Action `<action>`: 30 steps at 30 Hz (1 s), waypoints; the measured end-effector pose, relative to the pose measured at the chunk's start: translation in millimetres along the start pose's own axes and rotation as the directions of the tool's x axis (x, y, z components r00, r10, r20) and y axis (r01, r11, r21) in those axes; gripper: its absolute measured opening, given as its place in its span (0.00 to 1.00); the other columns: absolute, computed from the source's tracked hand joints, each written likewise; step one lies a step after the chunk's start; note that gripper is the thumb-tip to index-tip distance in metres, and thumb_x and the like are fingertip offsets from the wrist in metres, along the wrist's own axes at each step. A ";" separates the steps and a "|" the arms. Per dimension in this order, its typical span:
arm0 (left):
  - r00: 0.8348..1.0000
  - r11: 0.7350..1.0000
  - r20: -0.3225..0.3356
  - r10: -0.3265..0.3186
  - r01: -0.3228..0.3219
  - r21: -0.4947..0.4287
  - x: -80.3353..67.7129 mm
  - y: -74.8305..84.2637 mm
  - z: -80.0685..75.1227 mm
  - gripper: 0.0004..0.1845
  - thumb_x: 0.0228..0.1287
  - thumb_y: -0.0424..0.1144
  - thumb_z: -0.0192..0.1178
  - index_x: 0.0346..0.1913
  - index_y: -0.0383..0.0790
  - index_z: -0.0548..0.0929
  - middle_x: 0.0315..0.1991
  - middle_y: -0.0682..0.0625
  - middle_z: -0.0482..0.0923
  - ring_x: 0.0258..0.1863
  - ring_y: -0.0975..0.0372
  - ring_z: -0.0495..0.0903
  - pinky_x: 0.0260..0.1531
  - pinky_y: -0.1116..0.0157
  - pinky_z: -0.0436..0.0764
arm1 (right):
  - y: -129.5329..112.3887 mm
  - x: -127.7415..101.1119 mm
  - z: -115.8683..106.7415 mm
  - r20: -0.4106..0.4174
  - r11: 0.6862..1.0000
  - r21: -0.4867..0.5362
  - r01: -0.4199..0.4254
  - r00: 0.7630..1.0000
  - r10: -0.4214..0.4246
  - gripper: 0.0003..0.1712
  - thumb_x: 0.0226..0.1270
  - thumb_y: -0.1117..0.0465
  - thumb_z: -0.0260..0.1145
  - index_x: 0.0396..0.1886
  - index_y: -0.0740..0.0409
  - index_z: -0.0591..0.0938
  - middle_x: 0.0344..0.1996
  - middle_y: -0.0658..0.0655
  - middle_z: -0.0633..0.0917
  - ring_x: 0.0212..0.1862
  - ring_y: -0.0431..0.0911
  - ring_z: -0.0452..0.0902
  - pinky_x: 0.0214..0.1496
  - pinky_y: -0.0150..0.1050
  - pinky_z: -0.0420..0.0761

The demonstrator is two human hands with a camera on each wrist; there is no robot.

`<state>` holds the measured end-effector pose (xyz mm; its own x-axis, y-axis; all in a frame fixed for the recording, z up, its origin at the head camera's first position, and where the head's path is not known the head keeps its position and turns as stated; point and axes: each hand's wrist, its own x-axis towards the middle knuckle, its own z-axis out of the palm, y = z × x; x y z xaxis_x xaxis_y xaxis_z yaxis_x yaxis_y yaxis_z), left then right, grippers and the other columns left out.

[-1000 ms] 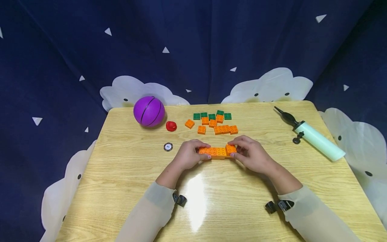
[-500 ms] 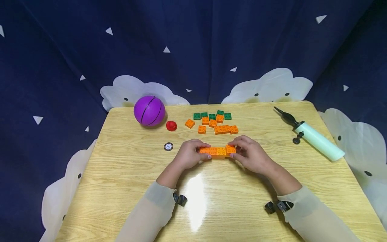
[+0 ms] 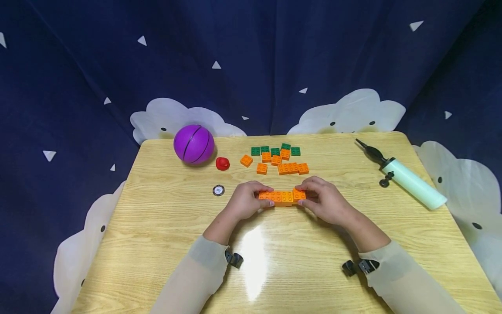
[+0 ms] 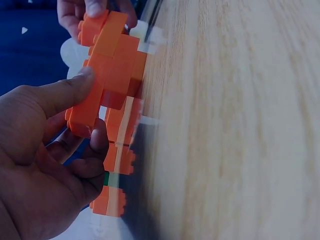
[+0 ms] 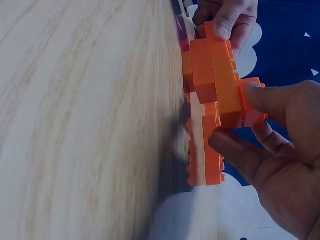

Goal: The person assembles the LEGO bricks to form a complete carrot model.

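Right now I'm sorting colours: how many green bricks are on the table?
4 show, in a back row behind the loose orange bricks. A fifth may be partly hidden.

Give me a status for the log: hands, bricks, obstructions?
Left hand and right hand grip opposite ends of the orange plastic brick assembly. Assembly low over the wooden table. Nothing in the way.

From the head view, the left hand [image 3: 246,201] and right hand [image 3: 325,202] cover both ends of the orange plastic brick assembly [image 3: 283,197], so you can't see how long it is or whether its underside touches the light wooden table [image 3: 274,261]. The wrist views cut both palms off at the frame edge, and the loose orange and green bricks [image 4: 116,170] behind are just a blur. The marking on the small black round disc [image 3: 218,190] is too tiny to read.
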<state>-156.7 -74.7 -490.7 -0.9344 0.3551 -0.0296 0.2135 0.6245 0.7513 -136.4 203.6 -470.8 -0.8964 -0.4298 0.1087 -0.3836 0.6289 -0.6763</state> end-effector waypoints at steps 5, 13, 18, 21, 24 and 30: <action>1.000 1.000 -0.001 -0.004 0.004 -0.009 -0.2 -1.2 0.3 0.20 0.57 0.45 0.79 0.53 0.52 0.91 0.50 0.57 0.86 0.39 0.62 0.77 0.45 0.62 0.77 | 5.5 -0.4 1.9 0.001 1.000 0.015 -0.004 1.000 0.004 0.21 0.65 0.63 0.77 0.57 0.54 0.85 0.55 0.52 0.82 0.51 0.48 0.82 0.51 0.44 0.84; 1.000 0.999 0.015 -0.019 0.019 -0.026 0.4 -0.3 -0.8 0.19 0.58 0.46 0.79 0.53 0.54 0.91 0.53 0.56 0.86 0.43 0.62 0.79 0.50 0.61 0.78 | 8.5 -6.0 7.5 -0.028 0.997 0.057 -0.056 0.998 0.058 0.21 0.67 0.62 0.75 0.60 0.51 0.86 0.53 0.51 0.80 0.51 0.47 0.79 0.48 0.41 0.84; 1.000 1.000 0.019 -0.022 0.023 -0.017 0.4 -0.2 -0.9 0.19 0.58 0.45 0.79 0.54 0.53 0.91 0.52 0.56 0.86 0.47 0.61 0.80 0.52 0.60 0.78 | 5.5 -4.4 9.5 -0.029 0.992 0.104 -0.072 0.997 0.076 0.22 0.67 0.62 0.76 0.60 0.51 0.86 0.53 0.51 0.80 0.54 0.49 0.80 0.54 0.45 0.85; 0.999 0.999 0.018 -0.027 0.028 -0.017 -0.1 -0.2 -0.8 0.19 0.57 0.46 0.79 0.53 0.54 0.91 0.52 0.57 0.86 0.51 0.62 0.81 0.57 0.60 0.77 | 5.2 -3.5 9.8 -0.018 0.989 0.129 -0.077 0.997 0.080 0.22 0.67 0.63 0.76 0.60 0.52 0.86 0.54 0.52 0.80 0.54 0.49 0.81 0.54 0.45 0.85; 1.000 0.999 0.013 -0.025 0.025 -0.024 0.0 0.1 0.0 0.19 0.57 0.46 0.79 0.53 0.53 0.91 0.52 0.57 0.86 0.49 0.61 0.81 0.55 0.59 0.78 | 6.4 -3.3 9.5 -0.004 0.983 0.157 -0.096 0.995 0.098 0.23 0.67 0.63 0.76 0.61 0.53 0.85 0.54 0.51 0.81 0.56 0.49 0.81 0.55 0.46 0.85; 1.000 0.999 0.005 -0.020 0.020 -0.034 0.9 1.5 0.5 0.20 0.56 0.44 0.80 0.53 0.52 0.92 0.50 0.56 0.87 0.52 0.61 0.82 0.57 0.60 0.78 | 9.1 -2.5 9.7 0.001 0.974 0.186 -0.128 0.992 0.130 0.24 0.65 0.64 0.77 0.61 0.53 0.86 0.54 0.50 0.82 0.55 0.48 0.81 0.52 0.40 0.85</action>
<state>-157.1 -73.2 -489.9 -0.9371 0.3458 -0.0482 0.1844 0.6074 0.7727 -135.5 204.1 -484.2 -0.9384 -0.3451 0.0196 -0.2181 0.5473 -0.8080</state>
